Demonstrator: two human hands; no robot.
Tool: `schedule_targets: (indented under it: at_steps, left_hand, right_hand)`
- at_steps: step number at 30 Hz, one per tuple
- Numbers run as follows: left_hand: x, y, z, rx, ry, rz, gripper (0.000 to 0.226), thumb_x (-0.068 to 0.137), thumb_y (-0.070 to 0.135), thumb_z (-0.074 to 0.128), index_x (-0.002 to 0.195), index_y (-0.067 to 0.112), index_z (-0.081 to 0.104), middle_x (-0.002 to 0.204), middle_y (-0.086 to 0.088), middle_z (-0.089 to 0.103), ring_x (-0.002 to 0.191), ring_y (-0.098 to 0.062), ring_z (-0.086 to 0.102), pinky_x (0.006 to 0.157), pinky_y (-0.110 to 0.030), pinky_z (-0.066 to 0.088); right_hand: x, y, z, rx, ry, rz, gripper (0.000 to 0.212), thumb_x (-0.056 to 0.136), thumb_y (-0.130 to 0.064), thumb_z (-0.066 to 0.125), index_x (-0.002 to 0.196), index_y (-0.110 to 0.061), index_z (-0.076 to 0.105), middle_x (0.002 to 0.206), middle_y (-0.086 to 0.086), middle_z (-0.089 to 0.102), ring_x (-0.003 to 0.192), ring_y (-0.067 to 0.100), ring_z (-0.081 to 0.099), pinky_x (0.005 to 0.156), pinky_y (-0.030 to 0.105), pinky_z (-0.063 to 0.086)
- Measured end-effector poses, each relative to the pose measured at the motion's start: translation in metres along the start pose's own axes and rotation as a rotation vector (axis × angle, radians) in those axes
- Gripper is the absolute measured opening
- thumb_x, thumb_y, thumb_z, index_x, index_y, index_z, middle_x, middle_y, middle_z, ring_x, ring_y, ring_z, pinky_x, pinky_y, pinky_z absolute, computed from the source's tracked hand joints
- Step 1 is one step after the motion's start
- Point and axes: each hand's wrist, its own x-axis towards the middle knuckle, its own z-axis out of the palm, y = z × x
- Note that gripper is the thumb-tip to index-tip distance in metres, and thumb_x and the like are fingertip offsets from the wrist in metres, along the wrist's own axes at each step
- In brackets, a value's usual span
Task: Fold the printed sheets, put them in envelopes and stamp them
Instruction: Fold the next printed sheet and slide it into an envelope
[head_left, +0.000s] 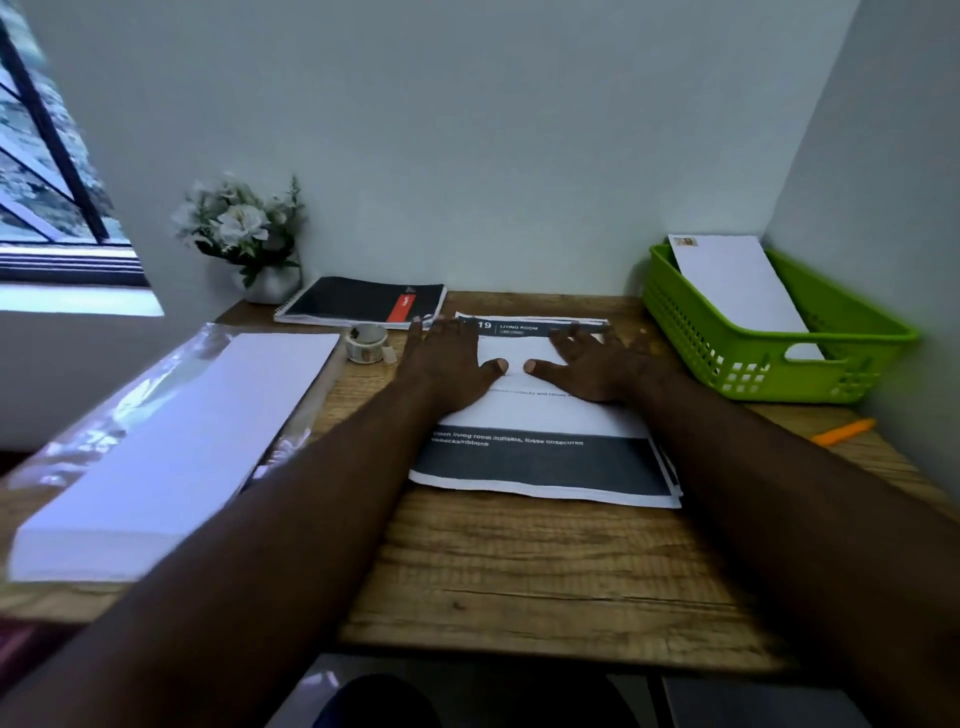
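Left hand (448, 364) flat, fingers straight and spread, palm down on the top printed sheet (540, 410); thumb tip points right toward the other thumb. Right hand (597, 364) likewise flat, fingers splayed, pressing the same sheet; thumbs near but apart. Neither hand grips anything. Sheet lies on a stack of printed sheets (545, 467) at frame centre on the wooden desk (519, 571). Stamp roll (367, 343) just left of left hand. Pack of envelopes (171, 441) in clear wrap, lower left. Green basket (769, 364) at right, one stamped envelope (737, 280) leaning inside. Notebook (363, 304) and flower pot (244, 234) upper left; orange pen (844, 431) right edge.
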Motion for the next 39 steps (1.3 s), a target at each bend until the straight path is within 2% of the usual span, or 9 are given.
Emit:
schedule_targets:
  at_steps: [6, 10, 13, 18, 24, 29, 33, 36, 39]
  left_hand:
    - [-0.005, -0.012, -0.032, -0.114, 0.231, 0.029, 0.054, 0.091, 0.045, 0.053, 0.138, 0.019, 0.047, 0.143, -0.006, 0.048, 0.134, -0.026, 0.040, 0.113, -0.043, 0.024]
    - [-0.019, -0.049, -0.071, -0.360, 0.329, -0.183, 0.030, 0.084, 0.026, 0.061, 0.113, 0.020, 0.069, 0.117, -0.004, 0.068, 0.108, -0.023, 0.062, 0.092, -0.034, 0.049]
    - [-0.040, -0.088, -0.079, -0.121, 0.203, -0.298, 0.023, 0.078, 0.025, 0.067, 0.099, 0.015, 0.068, 0.093, -0.007, 0.068, 0.085, -0.025, 0.063, 0.074, -0.031, 0.051]
    - [-0.061, -0.125, -0.058, 0.094, -0.085, -0.401, 0.042, 0.072, 0.048, 0.077, 0.062, 0.019, 0.048, 0.072, -0.001, 0.056, 0.077, -0.021, 0.052, 0.074, -0.034, 0.051]
    - [-0.066, -0.126, -0.058, -0.031, -0.059, -0.464, 0.046, 0.067, 0.042, 0.083, 0.060, 0.014, 0.047, 0.067, -0.002, 0.054, 0.077, -0.023, 0.057, 0.073, -0.036, 0.052]
    - [-0.072, -0.128, -0.060, -0.101, 0.010, -0.446, 0.041, 0.064, 0.037, 0.086, 0.082, 0.007, 0.064, 0.093, -0.009, 0.065, 0.084, -0.024, 0.061, 0.078, -0.039, 0.056]
    - [-0.076, -0.126, -0.068, -0.130, 0.118, -0.452, 0.032, 0.074, 0.019, 0.074, 0.099, 0.004, 0.061, 0.090, -0.014, 0.068, 0.078, -0.029, 0.066, 0.066, -0.035, 0.057]
    - [-0.079, -0.130, -0.086, -0.055, 0.230, -0.498, 0.019, 0.079, 0.017, 0.066, 0.093, 0.005, 0.062, 0.093, -0.019, 0.066, 0.077, -0.037, 0.066, 0.071, -0.038, 0.057]
    - [-0.083, -0.128, -0.123, -0.056, 0.341, -0.510, 0.018, 0.079, 0.019, 0.065, 0.085, 0.002, 0.063, 0.088, -0.023, 0.067, 0.078, -0.040, 0.067, 0.077, -0.044, 0.057]
  right_hand:
    - [-0.012, -0.049, -0.021, -0.094, 0.267, -0.277, 0.070, 0.090, -0.070, 0.025, 0.148, -0.031, 0.025, 0.158, -0.001, 0.021, 0.145, 0.026, 0.017, 0.113, 0.059, 0.015]
    - [-0.028, -0.110, -0.019, 0.007, 0.251, -0.495, 0.057, 0.092, -0.061, 0.038, 0.135, -0.025, 0.050, 0.148, 0.003, 0.040, 0.136, 0.025, 0.036, 0.109, 0.049, 0.031]
    - [-0.038, -0.137, -0.012, 0.031, 0.234, -0.586, 0.055, 0.093, -0.057, 0.041, 0.137, -0.025, 0.047, 0.149, 0.003, 0.038, 0.137, 0.023, 0.035, 0.110, 0.045, 0.032]
    - [-0.042, -0.145, 0.003, 0.124, 0.161, -0.649, 0.051, 0.094, -0.054, 0.042, 0.129, -0.019, 0.054, 0.138, 0.006, 0.050, 0.127, 0.023, 0.046, 0.104, 0.041, 0.039]
    - [-0.043, -0.145, 0.006, 0.197, 0.115, -0.657, 0.049, 0.094, -0.053, 0.044, 0.125, -0.017, 0.056, 0.131, 0.005, 0.055, 0.118, 0.021, 0.051, 0.100, 0.041, 0.041]
    - [-0.045, -0.143, 0.004, 0.229, 0.105, -0.641, 0.049, 0.095, -0.051, 0.043, 0.120, -0.011, 0.059, 0.128, 0.010, 0.057, 0.117, 0.025, 0.052, 0.099, 0.041, 0.042]
    - [-0.047, -0.142, 0.006, 0.340, 0.131, -0.616, 0.045, 0.094, -0.051, 0.047, 0.105, -0.011, 0.064, 0.115, 0.007, 0.063, 0.105, 0.022, 0.058, 0.093, 0.040, 0.047]
    - [-0.051, -0.139, 0.004, 0.555, 0.163, -0.583, 0.044, 0.091, -0.047, 0.056, 0.123, -0.018, 0.063, 0.130, 0.000, 0.060, 0.118, 0.013, 0.054, 0.099, 0.025, 0.041]
    - [-0.055, -0.133, 0.000, 0.751, 0.273, -0.589, 0.034, 0.090, -0.040, 0.061, 0.119, -0.021, 0.067, 0.126, -0.006, 0.063, 0.112, -0.001, 0.052, 0.091, 0.011, 0.037]
